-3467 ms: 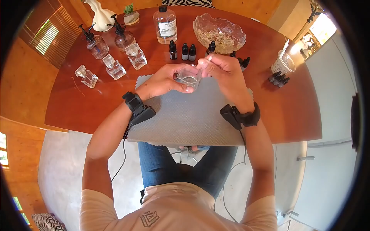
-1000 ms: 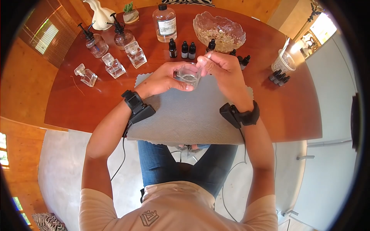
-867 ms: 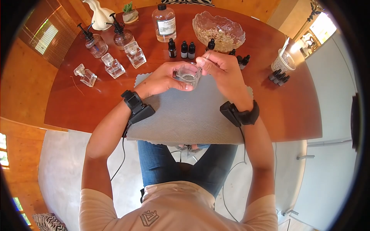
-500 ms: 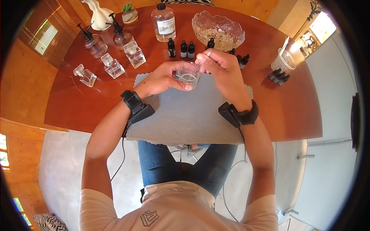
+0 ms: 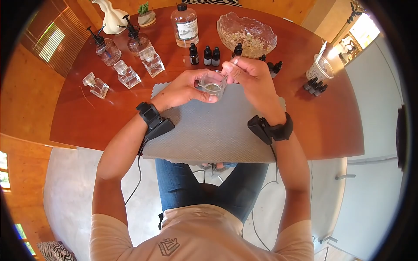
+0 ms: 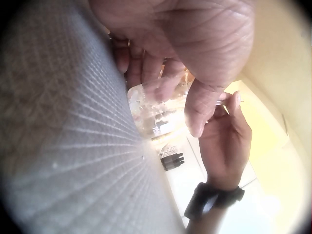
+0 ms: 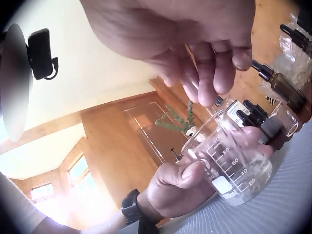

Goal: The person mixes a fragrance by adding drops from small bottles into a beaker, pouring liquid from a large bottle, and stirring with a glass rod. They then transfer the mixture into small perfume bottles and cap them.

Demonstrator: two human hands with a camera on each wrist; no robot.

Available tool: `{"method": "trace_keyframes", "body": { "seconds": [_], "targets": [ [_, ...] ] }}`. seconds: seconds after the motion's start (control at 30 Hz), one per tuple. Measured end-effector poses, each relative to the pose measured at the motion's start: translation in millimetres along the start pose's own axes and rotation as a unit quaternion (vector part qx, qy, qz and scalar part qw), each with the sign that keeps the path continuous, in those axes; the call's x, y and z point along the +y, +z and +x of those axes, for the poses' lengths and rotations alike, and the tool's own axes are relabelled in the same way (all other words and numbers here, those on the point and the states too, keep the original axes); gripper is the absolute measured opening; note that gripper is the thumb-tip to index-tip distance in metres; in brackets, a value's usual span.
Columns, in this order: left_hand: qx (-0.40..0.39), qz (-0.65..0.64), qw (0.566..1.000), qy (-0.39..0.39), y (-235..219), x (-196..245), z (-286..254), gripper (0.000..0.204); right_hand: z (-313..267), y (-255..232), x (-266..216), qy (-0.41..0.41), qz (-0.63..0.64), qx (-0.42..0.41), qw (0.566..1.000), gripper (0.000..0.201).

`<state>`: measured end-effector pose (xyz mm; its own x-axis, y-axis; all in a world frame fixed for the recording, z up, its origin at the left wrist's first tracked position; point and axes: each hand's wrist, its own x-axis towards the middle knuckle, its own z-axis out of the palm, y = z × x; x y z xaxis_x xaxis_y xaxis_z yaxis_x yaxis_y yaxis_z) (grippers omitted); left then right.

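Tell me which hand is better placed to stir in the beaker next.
Probably the right hand: it pinches the thin rod at the mouth of the glass beaker, while the left hand is occupied gripping it.

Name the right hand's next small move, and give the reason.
Probably a slow, gentle turn of the thin rod inside the beaker: the right hand pinches the rod at the beaker's mouth, the left hand grips the beaker, and what looks like shallow clear liquid lies at the bottom.
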<state>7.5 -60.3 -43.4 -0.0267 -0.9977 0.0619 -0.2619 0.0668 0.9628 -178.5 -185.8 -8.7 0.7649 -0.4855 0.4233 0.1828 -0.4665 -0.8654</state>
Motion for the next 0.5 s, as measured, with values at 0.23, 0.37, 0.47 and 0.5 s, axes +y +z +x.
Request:
{"method": "trace_keyframes", "body": {
  "seconds": [0.23,0.37,0.47,0.5],
  "targets": [
    [0.009,0.012,1.000,0.009,0.6,0.0,0.0,0.063,-0.3,0.0,0.6,-0.008,0.013,-0.023,1.000,0.034],
    [0.005,0.008,1.000,0.002,0.2,0.0,-0.5,0.063,-0.5,1.7,1.5,-0.005,0.017,-0.017,1.000,0.034],
    [0.002,0.007,1.000,0.003,0.4,0.9,0.0,0.064,-0.5,1.5,1.6,-0.006,0.011,-0.016,1.000,0.033],
    [0.001,0.007,1.000,0.007,0.2,-0.3,0.5,0.065,-0.2,1.1,2.3,-0.007,0.002,-0.015,1.000,0.034]
  ]
}}
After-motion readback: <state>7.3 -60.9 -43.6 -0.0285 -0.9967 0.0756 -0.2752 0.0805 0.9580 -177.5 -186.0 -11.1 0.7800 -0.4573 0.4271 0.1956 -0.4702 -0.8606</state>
